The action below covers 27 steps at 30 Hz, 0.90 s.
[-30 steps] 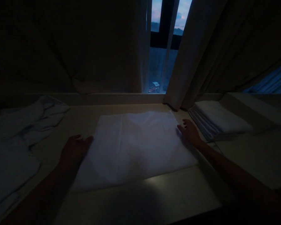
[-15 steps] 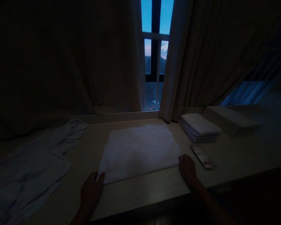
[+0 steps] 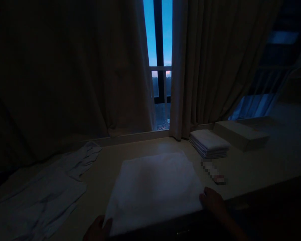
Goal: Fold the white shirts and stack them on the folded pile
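A folded white cloth (image 3: 155, 190) lies across the front of the pale surface, its near edge reaching to the front edge of that surface. My left hand (image 3: 97, 229) grips the near left corner between thumb and fingers, partly cut off by the bottom of the view. At the near right corner, my right hand (image 3: 213, 201) is closed on the same cloth. The picture is dark, so the exact kind of cloth is hard to make out.
Loose, crumpled white cloths (image 3: 47, 194) are spread on the left. To the right sit a neat stack of folded cloths (image 3: 209, 144), a blurred-out phone-shaped item (image 3: 213, 172) and a pale box (image 3: 240, 135). Curtains (image 3: 125, 83) flank a narrow window (image 3: 159, 40) behind.
Both hands have drawn the cloth toward me, bringing its near edge to the front of the surface. The view has tilted up slightly.
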{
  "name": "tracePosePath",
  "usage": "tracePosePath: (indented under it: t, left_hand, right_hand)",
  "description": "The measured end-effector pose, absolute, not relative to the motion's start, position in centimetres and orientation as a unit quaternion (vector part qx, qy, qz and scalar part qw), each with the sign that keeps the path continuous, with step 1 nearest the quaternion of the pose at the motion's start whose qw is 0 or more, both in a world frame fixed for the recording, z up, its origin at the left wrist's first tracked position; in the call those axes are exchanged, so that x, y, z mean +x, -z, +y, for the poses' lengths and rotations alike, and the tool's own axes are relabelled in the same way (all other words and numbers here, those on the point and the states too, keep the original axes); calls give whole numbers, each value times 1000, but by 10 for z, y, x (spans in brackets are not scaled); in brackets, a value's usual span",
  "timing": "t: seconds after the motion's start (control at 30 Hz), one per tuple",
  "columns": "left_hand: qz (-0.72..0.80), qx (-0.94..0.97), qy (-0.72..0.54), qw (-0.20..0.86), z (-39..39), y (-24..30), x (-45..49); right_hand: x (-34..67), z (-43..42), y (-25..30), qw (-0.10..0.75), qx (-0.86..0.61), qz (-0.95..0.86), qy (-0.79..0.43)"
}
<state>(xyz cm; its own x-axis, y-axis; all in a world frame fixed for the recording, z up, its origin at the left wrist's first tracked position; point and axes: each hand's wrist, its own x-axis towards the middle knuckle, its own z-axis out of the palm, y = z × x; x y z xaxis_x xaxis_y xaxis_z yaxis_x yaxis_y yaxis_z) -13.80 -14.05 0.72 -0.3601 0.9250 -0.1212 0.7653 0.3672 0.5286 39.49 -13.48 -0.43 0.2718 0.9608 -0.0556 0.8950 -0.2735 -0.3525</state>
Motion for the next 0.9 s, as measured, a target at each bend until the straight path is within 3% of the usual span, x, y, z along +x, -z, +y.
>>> tracePosePath:
  t: [0.1, 0.23, 0.5, 0.77, 0.9]
  left_hand:
    - [816, 502, -207, 196, -117, -25, -147]
    - [810, 508, -205, 210, -62, -38, -144]
    - [799, 550, -142, 196, 14, -14, -139]
    - [799, 547, -96, 230, 42, -34, -135]
    - [812, 511, -148, 238, 42, -31, -142]
  right_hand:
    - [397, -115, -3, 171, -800, -553, -157]
    - [390, -64, -20, 234, -804, -542, -76]
    - [373, 31, -30, 186, -816, -531, -130]
    - [398, 51, -8, 181, -804, -537, -180]
    - [403, 52, -4, 213, -791, -553, -155]
